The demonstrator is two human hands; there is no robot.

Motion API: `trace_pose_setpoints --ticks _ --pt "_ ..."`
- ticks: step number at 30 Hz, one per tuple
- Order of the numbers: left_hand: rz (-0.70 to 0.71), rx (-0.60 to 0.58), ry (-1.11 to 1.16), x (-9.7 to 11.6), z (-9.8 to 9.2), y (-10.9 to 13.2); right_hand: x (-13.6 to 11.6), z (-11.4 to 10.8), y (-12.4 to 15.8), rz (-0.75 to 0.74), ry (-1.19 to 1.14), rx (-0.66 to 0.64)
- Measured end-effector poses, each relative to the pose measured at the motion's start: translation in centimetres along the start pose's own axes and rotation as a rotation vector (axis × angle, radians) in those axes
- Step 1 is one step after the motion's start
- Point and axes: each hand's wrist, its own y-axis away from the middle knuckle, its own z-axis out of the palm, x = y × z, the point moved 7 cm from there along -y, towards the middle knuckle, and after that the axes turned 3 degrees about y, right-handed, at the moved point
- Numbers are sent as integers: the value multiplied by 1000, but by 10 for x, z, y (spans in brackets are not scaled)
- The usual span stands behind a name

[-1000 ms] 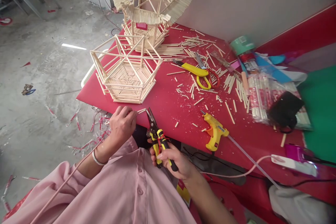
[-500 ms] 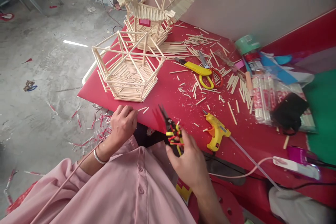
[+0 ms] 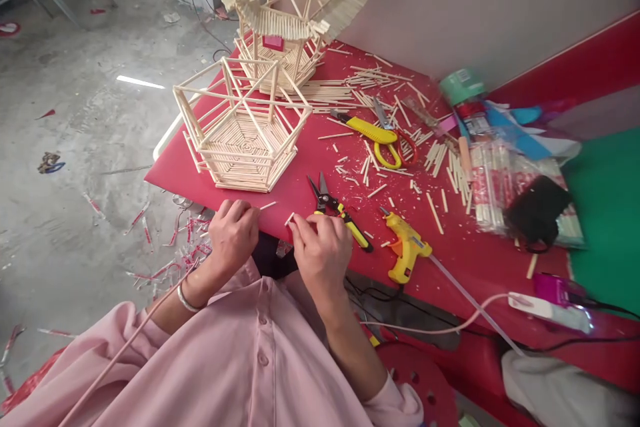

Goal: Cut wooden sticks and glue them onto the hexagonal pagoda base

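My left hand [image 3: 233,233] is closed at the table's front edge, with a thin wooden stick [image 3: 269,205] poking out past its fingers. A short piece of stick [image 3: 289,219] is pinched between the thumb and fingers of my right hand [image 3: 324,247]. Just behind my right hand lie pruning shears [image 3: 327,201] with black blades spread apart and yellow-and-black handles, partly hidden by the hand. Beyond my left hand stands a six-sided frame of sticks [image 3: 245,167] with a slatted floor.
A larger stick pagoda [image 3: 300,20] stands at the back of the red table [image 3: 315,153]. Right of the shears are a yellow glue gun [image 3: 407,247], a yellow cutter knife [image 3: 370,128], scissors [image 3: 387,155] and scattered stick pieces. Bagged sticks [image 3: 493,187] lie further right.
My right hand has let go of the shears, which now lie on the table. It has moved left and taken up a short piece of stick. My left hand stays nearly in place.
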Motion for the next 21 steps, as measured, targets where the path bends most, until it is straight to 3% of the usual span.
trace_pose_setpoints --ticks 5,10,14,21 --pt "-10 -33 17 3 2 2 -17 22 -5 -38 -3 -11" --pt "-21 -10 13 9 0 5 -31 37 -2 -9 -124 72" --pt "-35 13 32 11 -1 7 -31 40 3 10 -228 113" --pt "-40 11 38 10 0 11 -19 42 -3 -21 -414 11"
